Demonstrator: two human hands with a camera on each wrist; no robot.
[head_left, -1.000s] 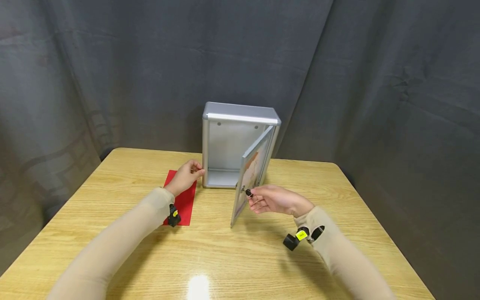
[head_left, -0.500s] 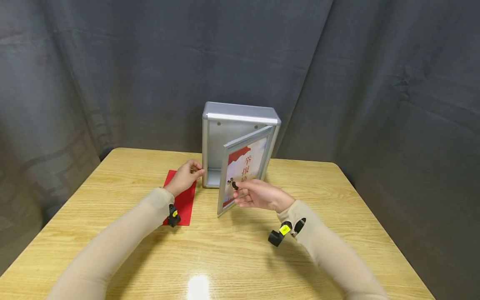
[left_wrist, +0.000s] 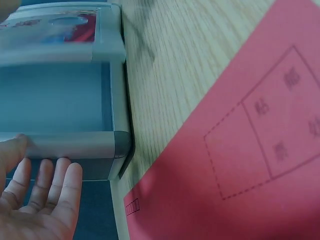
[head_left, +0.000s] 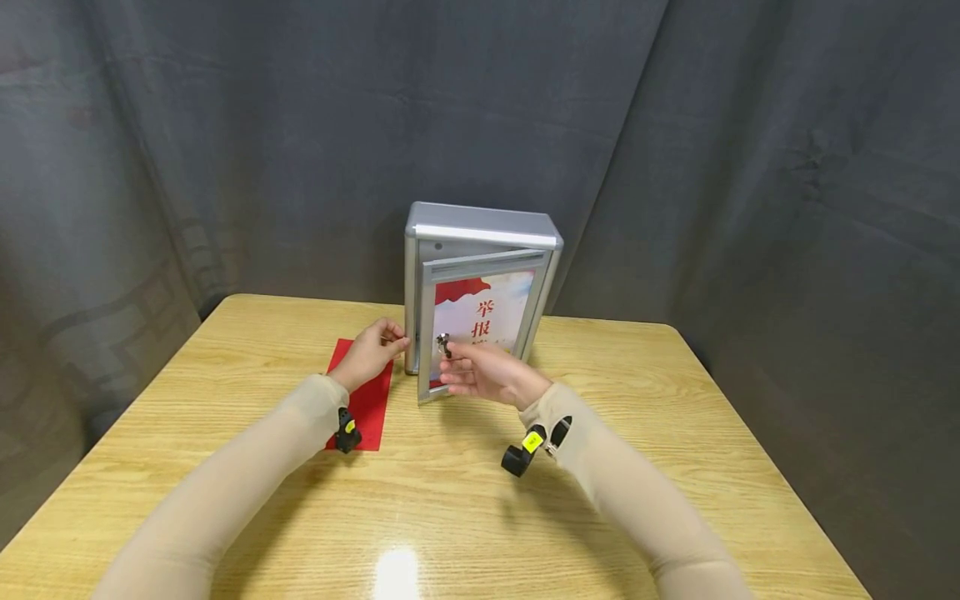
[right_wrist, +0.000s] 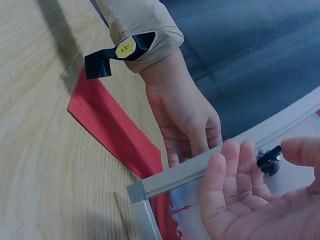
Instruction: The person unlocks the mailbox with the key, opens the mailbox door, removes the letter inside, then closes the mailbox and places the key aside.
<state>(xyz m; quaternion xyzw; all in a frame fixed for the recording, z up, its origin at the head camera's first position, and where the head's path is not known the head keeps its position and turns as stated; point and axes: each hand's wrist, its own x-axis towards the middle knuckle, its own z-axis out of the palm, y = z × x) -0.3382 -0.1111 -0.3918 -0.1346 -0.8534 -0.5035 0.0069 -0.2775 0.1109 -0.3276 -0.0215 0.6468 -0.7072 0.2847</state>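
A silver metal box [head_left: 483, 219] stands upright at the back of the table. Its front door [head_left: 513, 293], hinged on the right, is ajar and bears a red-and-white printed sheet. My right hand [head_left: 491, 375] pinches a black-headed key [right_wrist: 269, 156] between thumb and fingers; the key sits in the lock on the door's left side. With thumb on the front rim and fingers along the outer side, my left hand [head_left: 367, 358] grips the box's left wall. In the left wrist view, the box's interior [left_wrist: 55, 97] shows through the gap beside the door.
A red envelope [head_left: 370, 417] with a printed stamp square lies flat on the wooden table [head_left: 420, 500], under the left wrist. Behind the table hangs a dark grey curtain [head_left: 315, 167]. Each wrist carries a small black camera [head_left: 517, 458].
The right hand, holding the key, has swung the door leftward from wide open to nearly against the box. The left hand has stayed on the box's side.
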